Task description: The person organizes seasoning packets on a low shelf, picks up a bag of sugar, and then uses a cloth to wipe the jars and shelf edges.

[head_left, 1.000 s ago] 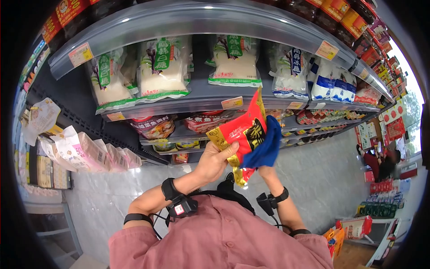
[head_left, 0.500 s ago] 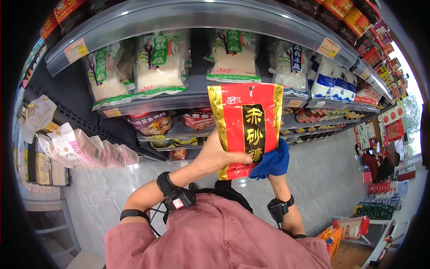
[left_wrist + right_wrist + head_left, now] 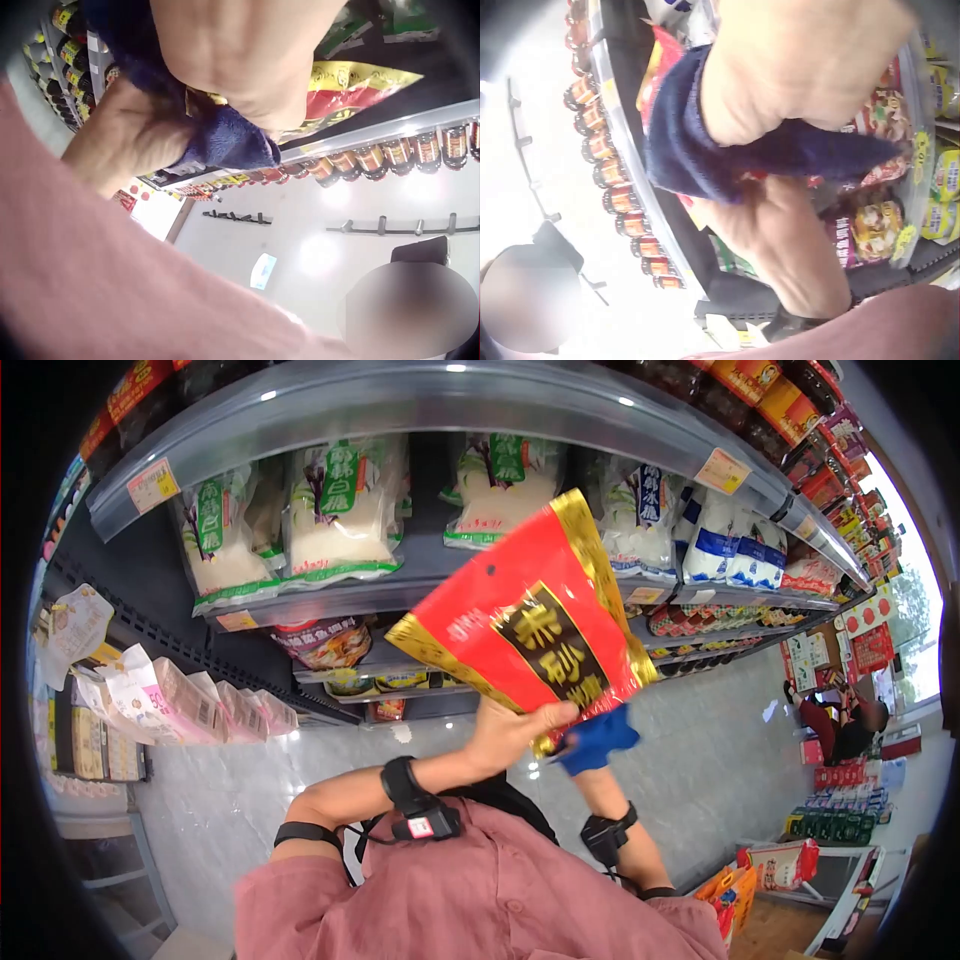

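A red and gold bag of brown sugar [image 3: 520, 600] is held up tilted in front of the shelves, its printed front facing me. My left hand [image 3: 515, 735] grips its lower edge, the thumb lying across the front. A blue cloth [image 3: 600, 742] is bunched at the bag's lower right corner. My right hand [image 3: 802, 67] holds this cloth against the bag, its fingers mostly hidden by cloth and bag. In the left wrist view, the bag's gold edge [image 3: 360, 75] sticks out beyond my left hand.
Clear bags of white sugar [image 3: 340, 510] stand on the shelf [image 3: 420, 575] behind. Below are packets of seasoning [image 3: 325, 645]. Pink-and-white packs [image 3: 170, 695] jut out at the left. Jars line the shelf above, and a seated person [image 3: 850, 715] is far right.
The bag was first turned partly sideways, then faced me upright, and now leans to the left and stands higher. The cloth has stayed at its lower right part.
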Demonstrator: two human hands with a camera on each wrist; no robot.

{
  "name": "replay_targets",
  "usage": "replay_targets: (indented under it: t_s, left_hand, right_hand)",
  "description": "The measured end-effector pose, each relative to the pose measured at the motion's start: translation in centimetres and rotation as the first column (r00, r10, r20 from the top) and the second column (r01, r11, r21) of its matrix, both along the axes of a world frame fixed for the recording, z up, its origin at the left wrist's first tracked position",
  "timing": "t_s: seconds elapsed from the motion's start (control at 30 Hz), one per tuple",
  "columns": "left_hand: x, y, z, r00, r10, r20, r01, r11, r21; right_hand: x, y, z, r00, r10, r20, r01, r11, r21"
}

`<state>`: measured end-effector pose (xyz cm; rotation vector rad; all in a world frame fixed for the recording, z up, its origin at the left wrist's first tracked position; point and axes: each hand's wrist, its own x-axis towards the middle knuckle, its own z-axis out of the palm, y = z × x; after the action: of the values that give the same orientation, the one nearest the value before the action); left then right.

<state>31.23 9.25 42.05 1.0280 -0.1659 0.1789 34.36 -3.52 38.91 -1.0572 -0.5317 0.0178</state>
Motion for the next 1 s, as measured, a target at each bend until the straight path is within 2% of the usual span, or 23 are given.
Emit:
replay_targets:
  t_s: [0.03, 0.07, 0.13, 0.17, 0.2, 0.27, 0.33, 0.4, 0.47, 0.53, 0.6, 0.63, 0.67, 0.73, 0.8, 0.83, 0.9, 0.93, 0.97, 1.0]
  left_hand:
    - [-0.1, -0.5, -0.3, 0.999, -0.020, -0.034, 0.020, 1.000, 0.003]
    - [-0.1, -0.8, -0.5, 0.997, -0.035, -0.065, 0.036, 0.999, 0.009]
    - [0.2, -0.7, -0.5, 0.994, -0.095, -0.051, 0.085, 0.983, -0.160]
    - [0.2, -0.6, -0.7, 0.989, -0.124, -0.085, 0.100, 0.965, -0.243]
    - [0.2, -0.5, -0.4, 0.980, -0.160, -0.121, 0.113, 0.939, -0.326]
    - [0.3, -0.4, -0.4, 0.983, -0.151, -0.107, 0.107, 0.936, -0.334]
    - [0.1, -0.1, -0.9, 0.986, -0.130, -0.101, 0.087, 0.933, -0.349]
    - [-0.3, 0.4, -1.5, 0.989, -0.127, -0.079, 0.102, 0.959, -0.265]
    - [-0.2, 1.7, -0.8, 0.986, -0.125, -0.108, 0.094, 0.962, -0.258]
    - [0.0, 3.3, 0.0, 0.965, -0.245, -0.097, 0.212, 0.940, -0.267]
    - [0.0, 4.2, 0.6, 0.968, -0.231, -0.103, 0.201, 0.950, -0.237]
    - [0.0, 4.7, 0.8, 0.972, -0.224, -0.071, 0.218, 0.972, -0.086]
    - [0.0, 5.2, 1.0, 0.973, -0.227, -0.040, 0.229, 0.971, 0.070]
    - [0.2, 6.0, 1.5, 0.966, -0.248, -0.075, 0.255, 0.960, 0.117]
    - [0.7, 6.5, 1.9, 0.937, -0.339, -0.082, 0.349, 0.901, 0.258]
    - [1.0, 6.7, 1.9, 0.905, -0.404, -0.132, 0.425, 0.861, 0.279]
    - [1.4, 5.4, 1.2, 0.902, -0.420, -0.102, 0.433, 0.872, 0.231]
    - [1.5, 4.7, 0.7, 0.904, -0.422, -0.075, 0.428, 0.887, 0.170]
    - [1.6, 4.7, 0.0, 0.851, -0.490, -0.186, 0.522, 0.829, 0.203]
    - [1.6, 4.6, -0.2, 0.843, -0.506, -0.186, 0.536, 0.820, 0.200]
  right_hand:
    - [-0.6, -0.4, -2.8, 0.962, -0.223, 0.160, 0.259, 0.931, -0.259]
    - [-1.1, -0.1, -4.6, 0.989, -0.139, -0.051, 0.133, 0.985, -0.110]
    - [-1.1, -0.6, -3.5, 0.995, 0.007, -0.098, -0.029, 0.974, -0.226]
    - [-1.1, -0.1, -2.8, 0.996, 0.011, -0.088, -0.030, 0.976, -0.218]
    - [-1.4, 0.7, -1.4, 0.993, -0.010, -0.121, -0.008, 0.989, -0.149]
    - [-1.2, 1.3, 0.7, 0.987, -0.025, -0.156, 0.013, 0.997, -0.078]
    - [0.2, 1.0, 2.3, 0.963, 0.081, -0.257, -0.039, 0.985, 0.167]
    - [2.1, -0.6, 2.0, 0.921, 0.132, -0.367, -0.044, 0.970, 0.240]
    - [3.5, -2.5, 2.5, 0.916, 0.179, -0.360, -0.096, 0.967, 0.237]
    - [4.3, -3.6, 2.7, 0.909, 0.226, -0.351, -0.148, 0.961, 0.235]
    - [4.5, -4.5, 2.6, 0.855, 0.169, -0.491, -0.050, 0.968, 0.245]
    - [5.0, -5.4, 1.7, 0.859, 0.159, -0.487, -0.083, 0.981, 0.175]
    - [5.0, -6.1, 1.2, 0.857, 0.169, -0.487, -0.093, 0.980, 0.177]
    - [5.1, -5.8, 2.0, 0.851, 0.139, -0.507, -0.098, 0.990, 0.106]
    - [5.2, -5.8, 2.8, 0.853, 0.192, -0.485, -0.120, 0.977, 0.174]
    - [5.3, -6.2, 3.0, 0.846, 0.281, -0.453, -0.201, 0.955, 0.217]
    - [4.7, -5.5, 5.3, 0.791, 0.474, -0.386, -0.348, 0.869, 0.353]
    - [4.6, -5.0, 6.1, 0.887, 0.305, -0.346, -0.271, 0.952, 0.143]
    - [4.9, -4.5, 5.9, 0.820, 0.500, -0.278, -0.413, 0.854, 0.318]
    - [5.1, -4.3, 5.3, 0.724, 0.666, -0.178, -0.533, 0.705, 0.468]
